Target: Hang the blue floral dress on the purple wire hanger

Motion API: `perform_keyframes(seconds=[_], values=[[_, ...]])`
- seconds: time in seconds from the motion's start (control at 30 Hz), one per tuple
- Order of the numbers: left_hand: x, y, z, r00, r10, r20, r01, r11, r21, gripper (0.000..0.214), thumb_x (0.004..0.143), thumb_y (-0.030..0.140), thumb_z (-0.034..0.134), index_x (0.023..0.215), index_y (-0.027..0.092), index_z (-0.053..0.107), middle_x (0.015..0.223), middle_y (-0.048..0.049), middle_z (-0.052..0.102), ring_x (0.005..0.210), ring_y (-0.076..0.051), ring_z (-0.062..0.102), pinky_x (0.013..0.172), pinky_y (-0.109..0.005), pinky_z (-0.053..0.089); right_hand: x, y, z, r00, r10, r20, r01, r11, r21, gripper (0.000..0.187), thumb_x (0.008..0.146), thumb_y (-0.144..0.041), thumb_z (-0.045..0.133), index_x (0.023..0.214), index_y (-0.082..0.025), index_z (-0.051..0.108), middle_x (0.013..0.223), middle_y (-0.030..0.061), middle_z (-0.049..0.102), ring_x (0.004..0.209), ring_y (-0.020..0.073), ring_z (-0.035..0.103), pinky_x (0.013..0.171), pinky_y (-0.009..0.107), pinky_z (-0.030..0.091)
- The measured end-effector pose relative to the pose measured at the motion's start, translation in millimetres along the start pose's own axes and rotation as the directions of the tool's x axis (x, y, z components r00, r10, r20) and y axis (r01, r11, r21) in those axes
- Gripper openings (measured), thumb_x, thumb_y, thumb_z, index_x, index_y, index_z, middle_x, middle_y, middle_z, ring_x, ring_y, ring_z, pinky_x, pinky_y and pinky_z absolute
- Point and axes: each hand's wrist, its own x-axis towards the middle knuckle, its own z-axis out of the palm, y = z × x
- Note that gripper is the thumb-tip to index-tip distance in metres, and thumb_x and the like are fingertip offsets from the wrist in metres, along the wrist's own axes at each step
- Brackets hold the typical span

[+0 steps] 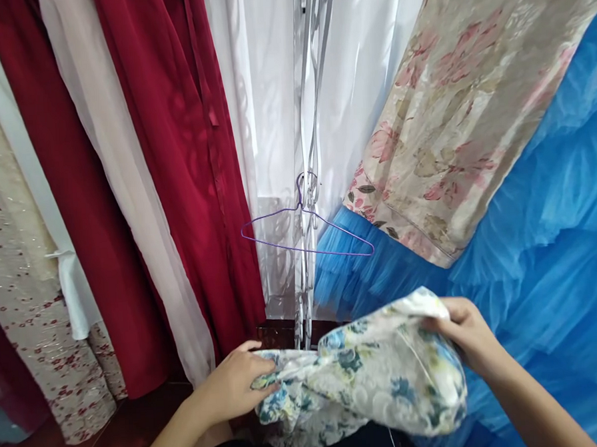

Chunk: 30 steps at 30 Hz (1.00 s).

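Floral cloth (367, 380) bunched btwn both grips: left hand (237, 387), right hand (464, 335) pinching edges.

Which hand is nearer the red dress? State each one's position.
Left. The left hand sits just below the red dress hem; the right hand grips the floral cloth over by the blue tulle.

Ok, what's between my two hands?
The blue-flowered cloth fills the stretch: the left hand and right hand each grip an end of it, as the head view shows.
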Motion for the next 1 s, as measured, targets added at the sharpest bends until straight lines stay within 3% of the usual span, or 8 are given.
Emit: perform_keyframes(seconds=[0.1,0.23,0.37,0.5,0.67,0.83,0.9,1.0], values=[[12.7,14.1,-19.2,0.998,0.066,-0.022,-0.067,0.997,-0.047,0.031,0.091,0.039,0.060,0.068,0.020,0.053,0.067,0.0036,0.054,0.066,-0.014,0.054,0.112,-0.045,0.031,54.5,-3.4,-0.8,0.994,-0.065,-0.086,0.065,0.998,-0.007,0.020,0.063,-0.037,0.074,0.062,-0.017,0.069,0.058,0.0025,0.062,0.051,0.0169,0.051,0.049,0.027,0.040],[30.9,45.8,-37.7,0.983,0.141,-0.119,-0.164,0.963,-0.213,0.026,0.089,0.042,0.063,0.074,0.021,0.060,0.074,-0.0004,0.059,0.078,-0.020,0.057,0.103,-0.040,0.041,128.0,3.4,4.8,0.977,-0.098,-0.190,0.097,0.995,-0.012,0.020,0.063,-0.038,0.067,0.060,-0.018,0.065,0.059,0.0002,0.061,0.057,0.0152,0.050,0.053,0.025,0.039],[52.2,77.2,-49.4,0.956,0.208,-0.208,-0.261,0.924,-0.278,0.019,0.088,0.039,0.064,0.085,0.020,0.065,0.089,-0.0059,0.064,0.089,-0.024,0.057,0.095,-0.039,0.044,183.4,1.2,21.9,0.993,-0.072,-0.093,0.074,0.997,0.010,0.022,0.061,-0.037,0.068,0.053,-0.019,0.059,0.055,-0.0015,0.058,0.057,0.0135,0.048,0.052,0.023,0.037],[64.0,83.0,-54.5,0.970,0.067,-0.233,-0.175,0.859,-0.481,0.024,0.087,0.040,0.065,0.096,0.018,0.062,0.089,-0.0037,0.060,0.084,-0.020,0.054,0.078,-0.030,0.046,211.6,-15.0,49.4,0.998,-0.040,0.040,0.037,0.997,0.068,0.025,0.063,-0.036,0.068,0.051,-0.020,0.053,0.049,-0.0043,0.053,0.051,0.0113,0.045,0.049,0.022,0.036],[52.0,51.8,-54.8,0.947,-0.150,-0.282,-0.108,0.680,-0.725,0.029,0.086,0.043,0.067,0.099,0.018,0.057,0.085,-0.0005,0.057,0.079,-0.017,0.053,0.068,-0.024,0.043,209.5,-27.3,78.0,0.974,0.010,0.226,-0.048,0.985,0.163,0.021,0.064,-0.036,0.071,0.062,-0.018,0.061,0.057,0.0004,0.064,0.052,0.0144,0.056,0.050,0.025,0.043],[33.5,-7.9,-68.3,0.887,-0.218,-0.407,-0.009,0.873,-0.488,0.024,0.085,0.042,0.067,0.080,0.020,0.058,0.074,0.0005,0.055,0.071,-0.017,0.051,0.066,-0.025,0.042,191.5,-31.7,72.9,0.912,0.004,0.410,-0.144,0.939,0.312,0.026,0.063,-0.033,0.080,0.079,-0.015,0.068,0.066,0.0037,0.071,0.052,0.0158,0.062,0.052,0.026,0.047],[30.0,-37.2,-77.6,0.878,-0.165,-0.450,0.038,0.960,-0.277,0.018,0.080,0.040,0.071,0.081,0.022,0.065,0.080,-0.0019,0.062,0.081,-0.022,0.055,0.086,-0.034,0.044,190.1,-35.1,63.7,0.895,0.014,0.446,-0.182,0.924,0.336,0.028,0.063,-0.030,0.081,0.082,-0.014,0.069,0.068,0.0044,0.072,0.052,0.0158,0.063,0.051,0.026,0.046],[30.8,-79.2,-91.8,0.844,-0.101,-0.526,0.061,0.994,-0.093,0.021,0.069,0.036,0.079,0.087,0.029,0.072,0.087,-0.0038,0.069,0.094,-0.029,0.058,0.111,-0.048,0.025,194.2,-41.0,53.2,0.890,0.029,0.455,-0.184,0.936,0.301,0.028,0.063,-0.026,0.081,0.085,-0.013,0.070,0.072,0.0063,0.074,0.057,0.0176,0.066,0.053,0.026,0.047]])
